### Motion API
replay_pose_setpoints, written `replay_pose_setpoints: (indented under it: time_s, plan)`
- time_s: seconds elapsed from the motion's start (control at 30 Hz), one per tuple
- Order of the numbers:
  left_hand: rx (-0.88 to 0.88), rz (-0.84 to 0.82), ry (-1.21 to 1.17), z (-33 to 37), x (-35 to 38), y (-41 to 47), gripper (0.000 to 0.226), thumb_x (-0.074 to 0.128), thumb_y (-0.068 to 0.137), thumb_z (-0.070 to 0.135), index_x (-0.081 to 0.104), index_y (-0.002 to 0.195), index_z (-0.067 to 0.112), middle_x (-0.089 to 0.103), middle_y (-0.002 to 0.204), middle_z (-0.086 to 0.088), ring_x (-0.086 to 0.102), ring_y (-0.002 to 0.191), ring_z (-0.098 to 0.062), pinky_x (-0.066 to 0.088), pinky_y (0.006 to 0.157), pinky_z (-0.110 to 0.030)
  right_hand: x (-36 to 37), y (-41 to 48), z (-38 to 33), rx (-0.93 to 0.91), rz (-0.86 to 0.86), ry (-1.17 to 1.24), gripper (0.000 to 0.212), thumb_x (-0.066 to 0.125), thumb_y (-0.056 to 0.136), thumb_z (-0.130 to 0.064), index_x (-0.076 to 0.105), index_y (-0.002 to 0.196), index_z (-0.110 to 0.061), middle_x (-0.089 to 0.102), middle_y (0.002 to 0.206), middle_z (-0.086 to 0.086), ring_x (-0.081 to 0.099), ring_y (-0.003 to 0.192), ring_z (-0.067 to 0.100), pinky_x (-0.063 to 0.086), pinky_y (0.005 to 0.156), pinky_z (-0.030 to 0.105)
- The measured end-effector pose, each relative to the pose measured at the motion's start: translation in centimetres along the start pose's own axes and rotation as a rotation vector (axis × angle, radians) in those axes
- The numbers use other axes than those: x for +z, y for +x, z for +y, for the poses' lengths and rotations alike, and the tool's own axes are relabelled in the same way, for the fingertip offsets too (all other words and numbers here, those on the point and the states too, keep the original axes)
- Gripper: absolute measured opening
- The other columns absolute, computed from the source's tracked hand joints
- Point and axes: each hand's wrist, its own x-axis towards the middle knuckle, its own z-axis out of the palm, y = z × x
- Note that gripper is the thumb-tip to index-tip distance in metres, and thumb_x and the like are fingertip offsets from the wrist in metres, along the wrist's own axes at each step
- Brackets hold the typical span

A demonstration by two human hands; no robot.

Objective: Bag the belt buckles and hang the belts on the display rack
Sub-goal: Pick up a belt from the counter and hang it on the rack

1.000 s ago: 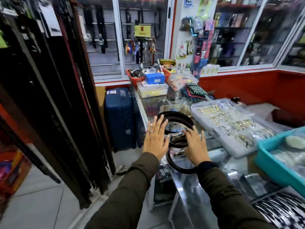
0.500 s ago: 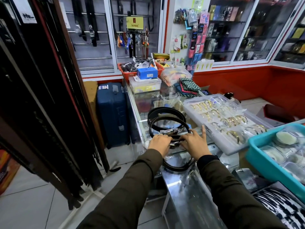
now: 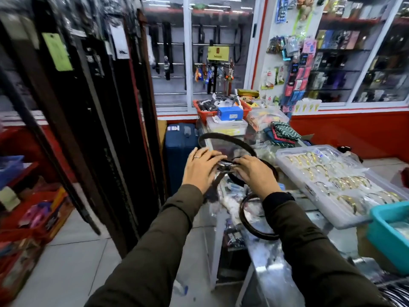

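Observation:
A black belt point(image 3: 223, 138) loops in the air above the glass counter point(image 3: 272, 273), its shiny metal buckle point(image 3: 225, 166) held between my two hands. My left hand point(image 3: 200, 168) grips the buckle's left side and my right hand point(image 3: 254, 173) grips its right side. A loose strap end hangs down below the buckle. Another coiled dark belt point(image 3: 250, 224) lies on the counter under my right forearm. The display rack point(image 3: 93, 111) of hanging dark belts with tags stands to the left.
A clear tray of gold bangles point(image 3: 336, 180) and a teal bin point(image 3: 389, 231) sit right of my hands. A blue suitcase point(image 3: 179, 151) stands beside the counter. Boxes, a red basket point(image 3: 221, 107) and folded cloth crowd the counter's far end. Red bins fill the lower left.
Both hands have lifted the belt off the counter and shifted it left toward the rack. The left hand went from spread open to closed on the buckle. The view has risen.

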Motion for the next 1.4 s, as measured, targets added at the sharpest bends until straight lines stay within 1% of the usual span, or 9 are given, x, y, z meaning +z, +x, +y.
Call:
replay_pose_setpoints:
  time_s: [0.13, 0.23, 0.33, 0.47, 0.57, 0.77, 1.0, 1.27, 1.4]
  plan:
    - [-0.292, 0.217, -0.285, -2.7, -3.8, -1.4, 0.051, 0.063, 0.097, 0.021, 0.049, 0.146, 0.027, 0.041, 0.157, -0.002, 0.035, 0.145, -0.027, 0.03, 0.121, -0.04, 1.6, 2.3, -4.2, 0.023, 0.019, 0.317, 0.03, 0.064, 0.096, -0.02, 0.07, 0.12, -0.002, 0.071, 0.109, 0.013, 0.068, 0.101, 0.029, 0.05, 0.084, 0.029]
    - [-0.671, 0.366, -0.774, -3.2, -5.8, -1.7, 0.066, 0.073, 0.091, 0.018, 0.041, 0.148, 0.017, 0.056, 0.138, -0.009, 0.06, 0.117, -0.027, 0.052, 0.098, -0.035, 2.8, 3.4, -7.0, 0.126, 0.01, 0.587, 0.028, 0.071, 0.092, -0.019, 0.073, 0.116, -0.004, 0.074, 0.101, 0.005, 0.067, 0.093, 0.016, 0.041, 0.072, 0.0]
    - [-0.848, 0.348, -1.015, -4.2, -6.7, -2.5, 0.041, 0.071, 0.092, 0.026, 0.062, 0.124, 0.002, 0.07, 0.112, -0.022, 0.07, 0.101, -0.036, 0.062, 0.071, -0.033, 3.8, 3.9, -9.7, 0.138, -0.053, 0.828, 0.012, 0.071, 0.092, -0.019, 0.074, 0.103, -0.023, 0.073, 0.088, -0.016, 0.068, 0.088, 0.008, 0.047, 0.073, 0.0]
    - [-0.75, 0.223, -1.014, -5.6, -7.6, -4.2, 0.036, 0.069, 0.094, 0.017, 0.064, 0.126, 0.001, 0.07, 0.121, -0.019, 0.068, 0.109, -0.033, 0.063, 0.08, -0.037, 4.5, 4.4, -12.2, 0.109, -0.127, 1.033, 0.013, 0.071, 0.092, -0.021, 0.075, 0.1, -0.031, 0.078, 0.097, -0.005, 0.073, 0.095, 0.01, 0.058, 0.088, 0.029]
    - [-0.722, 0.236, -0.855, -6.7, -8.6, -4.8, 0.038, 0.068, 0.094, 0.008, 0.062, 0.13, 0.0, 0.069, 0.125, -0.017, 0.066, 0.115, -0.033, 0.057, 0.097, -0.045, 4.9, 4.7, -13.7, 0.179, -0.096, 1.085, 0.024, 0.08, 0.083, -0.031, 0.078, 0.105, -0.022, 0.078, 0.103, 0.001, 0.076, 0.095, 0.02, 0.064, 0.079, 0.041]
    - [-0.653, 0.417, -0.881, -8.5, -13.4, -4.3, 0.034, 0.067, 0.093, 0.004, 0.065, 0.127, 0.005, 0.071, 0.114, -0.004, 0.068, 0.104, -0.009, 0.055, 0.089, -0.019, 3.4, 7.0, -17.6, 0.006, -0.098, 1.203, 0.018, 0.077, 0.087, -0.023, 0.078, 0.103, -0.03, 0.08, 0.104, 0.004, 0.075, 0.102, 0.019, 0.063, 0.083, 0.041]
    - [-0.696, 0.662, -0.984, -11.4, -19.8, -3.8, 0.023, 0.081, 0.083, 0.018, 0.078, 0.104, 0.011, 0.08, 0.092, -0.005, 0.078, 0.091, -0.016, 0.062, 0.076, -0.027, 0.7, 11.8, -24.1, -0.097, -0.067, 1.337, 0.02, 0.074, 0.089, -0.016, 0.077, 0.109, -0.019, 0.079, 0.103, 0.005, 0.076, 0.099, 0.019, 0.063, 0.075, 0.031]
    - [-0.559, 0.808, -0.867, -14.5, -28.9, -1.2, 0.021, 0.073, 0.089, 0.007, 0.074, 0.109, 0.012, 0.078, 0.084, 0.01, 0.075, 0.081, -0.004, 0.062, 0.071, -0.023, -3.1, 17.9, -32.4, -0.222, -0.011, 1.472, 0.028, 0.075, 0.088, -0.013, 0.075, 0.115, -0.006, 0.078, 0.109, 0.014, 0.075, 0.103, 0.026, 0.061, 0.087, 0.044]
    - [-0.531, 0.907, -0.8, -16.1, -33.6, 1.1, 0.025, 0.072, 0.09, 0.008, 0.073, 0.114, 0.005, 0.076, 0.097, -0.01, 0.073, 0.085, -0.015, 0.063, 0.068, -0.024, -6.3, 21.2, -36.3, -0.285, 0.028, 1.482, 0.027, 0.073, 0.089, -0.011, 0.075, 0.115, -0.008, 0.078, 0.108, 0.015, 0.074, 0.105, 0.029, 0.061, 0.09, 0.044]
